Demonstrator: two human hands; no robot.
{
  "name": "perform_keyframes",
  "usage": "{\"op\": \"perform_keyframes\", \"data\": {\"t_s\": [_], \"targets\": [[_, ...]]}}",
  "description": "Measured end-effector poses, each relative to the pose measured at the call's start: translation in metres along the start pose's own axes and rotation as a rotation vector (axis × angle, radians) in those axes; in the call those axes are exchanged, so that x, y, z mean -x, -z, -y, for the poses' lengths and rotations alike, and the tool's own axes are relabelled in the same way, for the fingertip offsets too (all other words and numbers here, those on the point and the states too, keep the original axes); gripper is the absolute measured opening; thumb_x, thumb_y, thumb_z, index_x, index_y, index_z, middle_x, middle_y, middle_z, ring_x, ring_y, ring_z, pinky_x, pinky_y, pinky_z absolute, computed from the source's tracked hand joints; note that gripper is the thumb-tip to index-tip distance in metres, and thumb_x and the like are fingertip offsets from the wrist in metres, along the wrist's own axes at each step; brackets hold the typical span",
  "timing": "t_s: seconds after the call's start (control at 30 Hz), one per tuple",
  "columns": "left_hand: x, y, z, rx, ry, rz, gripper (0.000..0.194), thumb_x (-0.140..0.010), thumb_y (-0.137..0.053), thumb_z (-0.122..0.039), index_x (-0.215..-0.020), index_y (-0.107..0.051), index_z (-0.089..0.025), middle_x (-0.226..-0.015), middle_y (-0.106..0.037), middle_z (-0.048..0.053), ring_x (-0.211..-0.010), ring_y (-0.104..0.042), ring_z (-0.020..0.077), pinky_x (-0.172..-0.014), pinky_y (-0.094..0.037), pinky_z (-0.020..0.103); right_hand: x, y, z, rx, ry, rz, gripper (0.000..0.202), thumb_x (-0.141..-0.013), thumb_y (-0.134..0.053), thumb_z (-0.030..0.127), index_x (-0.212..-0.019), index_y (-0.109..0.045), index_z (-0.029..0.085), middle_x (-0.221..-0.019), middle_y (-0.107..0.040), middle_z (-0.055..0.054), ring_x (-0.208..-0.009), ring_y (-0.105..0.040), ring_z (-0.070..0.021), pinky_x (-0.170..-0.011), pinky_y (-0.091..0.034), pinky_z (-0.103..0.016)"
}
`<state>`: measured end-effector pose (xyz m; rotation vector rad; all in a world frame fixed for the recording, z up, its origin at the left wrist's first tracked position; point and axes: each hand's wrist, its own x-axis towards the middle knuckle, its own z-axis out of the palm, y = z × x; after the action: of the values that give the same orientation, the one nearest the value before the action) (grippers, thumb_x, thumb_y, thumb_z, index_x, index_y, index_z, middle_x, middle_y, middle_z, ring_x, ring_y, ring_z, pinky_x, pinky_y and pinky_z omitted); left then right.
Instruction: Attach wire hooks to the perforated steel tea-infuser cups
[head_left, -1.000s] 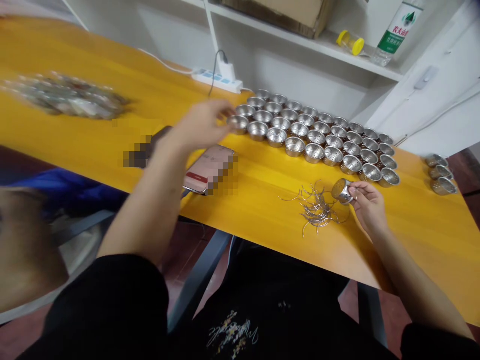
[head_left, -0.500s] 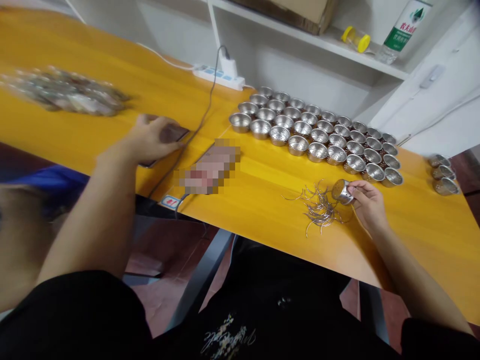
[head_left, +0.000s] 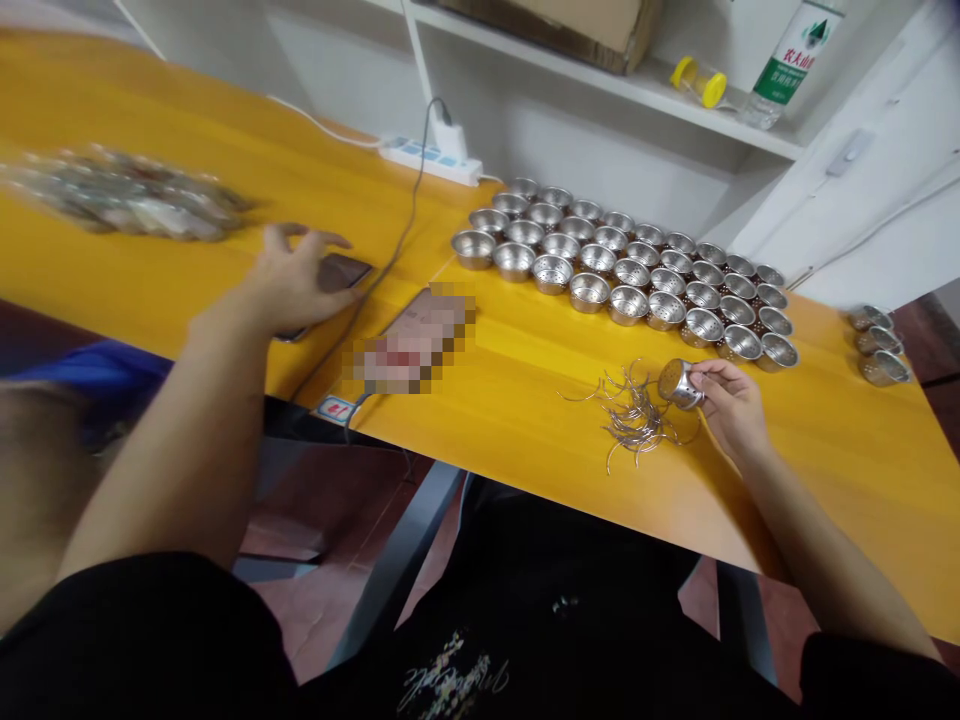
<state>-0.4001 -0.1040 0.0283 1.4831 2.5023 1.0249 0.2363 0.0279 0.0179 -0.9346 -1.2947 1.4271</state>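
A small perforated metal cup (head_left: 679, 385) is pinched by its side in my right hand (head_left: 731, 405), its holed bottom turned towards the left. Just left of that hand lies a loose pile of thin curved metal wires (head_left: 634, 420) on the tabletop. My left hand (head_left: 289, 280) is over a dark phone-like slab (head_left: 341, 272), thumb and fingers spread apart. The hand covers part of the slab, and whether it touches it I cannot tell. Several rows of similar metal cups (head_left: 628, 305) stand with their openings up beyond the wires.
A blurred-out flat device (head_left: 412, 340) with a grey cable lies mid-table. Behind it sits a white power strip (head_left: 427, 158). Clear-wrapped items (head_left: 135, 195) are heaped at far left. A few cups (head_left: 885, 368) stand at right. The shelf holds a bottle (head_left: 791, 65) and yellow-capped jar (head_left: 699, 82).
The view has shifted slightly. My left hand's fingers have spread a little more over the dark slab. My right hand keeps the cup in about the same place.
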Motion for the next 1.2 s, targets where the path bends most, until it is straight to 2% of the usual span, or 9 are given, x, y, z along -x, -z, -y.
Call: {"op": "perform_keyframes", "data": {"t_s": [0.1,0.2,0.37,0.47,0.63,0.83,1.03,1.13,1.2], "targets": [[0.007,0.009,-0.045,0.045,-0.266,-0.178,0.108,-0.072,-0.091,-0.089,-0.153,-0.057,-0.026,-0.167,-0.053,0.011,-0.161,-0.037,0.0393,-0.146,-0.029,0.077,-0.001,0.001,-0.003,0.006,0.006,0.021,0.035,-0.074,-0.11,0.043,-0.092,-0.085,0.026,-0.086,-0.082,-0.002,-0.073,-0.072,-0.0159,-0.066,-0.063,-0.028],[0.023,-0.002,-0.125,0.174,-0.561,-0.25,0.085,-0.089,-0.088,-0.076,-0.153,-0.055,-0.03,-0.159,-0.059,0.011,-0.142,-0.055,0.0352,-0.133,-0.049,0.07,-0.002,0.002,-0.004,0.015,0.012,0.054,0.036,-0.076,-0.11,0.045,-0.093,-0.084,0.026,-0.088,-0.082,-0.002,-0.074,-0.072,-0.0161,-0.067,-0.064,-0.028],[0.083,-0.087,-0.279,0.56,-0.82,0.179,0.071,-0.103,-0.081,-0.064,-0.156,-0.054,-0.026,-0.16,-0.066,0.014,-0.145,-0.067,0.036,-0.127,-0.056,0.062,0.003,0.0,0.001,-0.025,0.065,0.076,0.036,-0.079,-0.111,0.047,-0.095,-0.085,0.027,-0.086,-0.082,0.0,-0.071,-0.07,-0.0135,-0.065,-0.06,-0.025],[0.121,-0.149,-0.332,0.687,-0.771,0.455,0.09,-0.09,-0.097,-0.056,-0.163,-0.052,-0.026,-0.17,-0.063,0.019,-0.153,-0.066,0.0402,-0.13,-0.056,0.06,0.006,-0.001,0.001,-0.062,0.111,0.071,0.036,-0.081,-0.11,0.049,-0.096,-0.085,0.028,-0.085,-0.08,0.001,-0.071,-0.07,-0.0132,-0.068,-0.061,-0.026],[0.147,-0.203,-0.349,0.717,-0.632,0.611,0.063,-0.091,-0.094,-0.043,-0.145,-0.068,-0.025,-0.145,-0.079,0.014,-0.134,-0.077,0.0358,-0.121,-0.062,0.059,0.002,0.001,-0.011,-0.059,0.134,0.029,0.042,-0.083,-0.108,0.058,-0.095,-0.082,0.028,-0.09,-0.082,0.0,-0.074,-0.071,-0.0141,-0.068,-0.062,-0.026],[0.136,-0.203,-0.334,0.509,-0.742,0.516,0.062,-0.095,-0.087,-0.035,-0.154,-0.069,-0.027,-0.154,-0.074,0.014,-0.139,-0.074,0.0363,-0.126,-0.059,0.06,-0.003,0.004,-0.011,0.178,0.268,-0.052,0.04,-0.09,-0.101,0.059,-0.089,-0.077,0.027,-0.105,-0.082,-0.006,-0.099,-0.078,-0.0229,-0.092,-0.069,-0.042],[0.135,-0.213,-0.328,0.714,-0.711,0.409,0.066,-0.093,-0.092,-0.04,-0.154,-0.07,-0.029,-0.154,-0.074,0.016,-0.146,-0.067,0.0421,-0.129,-0.054,0.071,-0.006,0.018,0.016,0.021,0.265,-0.102,0.036,-0.092,-0.099,0.06,-0.092,-0.078,0.03,-0.103,-0.077,-0.004,-0.085,-0.068,-0.0183,-0.074,-0.062,-0.034],[0.139,-0.223,-0.33,1.062,-0.445,0.47,0.072,-0.096,-0.091,-0.065,-0.154,-0.065,-0.029,-0.139,-0.078,0.015,-0.112,-0.079,0.0331,-0.099,-0.07,0.057,-0.005,0.018,0.017,0.04,0.147,-0.006,0.041,-0.091,-0.099,0.065,-0.095,-0.079,0.029,-0.087,-0.075,-0.003,-0.069,-0.06,-0.0163,-0.065,-0.056,-0.033],[0.142,-0.228,-0.332,1.256,-0.253,0.551,0.078,-0.097,-0.081,-0.083,-0.15,-0.064,-0.029,-0.121,-0.08,0.011,-0.081,-0.076,0.0229,-0.069,-0.066,0.041,-0.003,0.014,0.014,0.077,0.085,0.056,0.046,-0.091,-0.097,0.07,-0.096,-0.079,0.028,-0.085,-0.078,-0.003,-0.061,-0.054,-0.0148,-0.059,-0.05,-0.033]]}}
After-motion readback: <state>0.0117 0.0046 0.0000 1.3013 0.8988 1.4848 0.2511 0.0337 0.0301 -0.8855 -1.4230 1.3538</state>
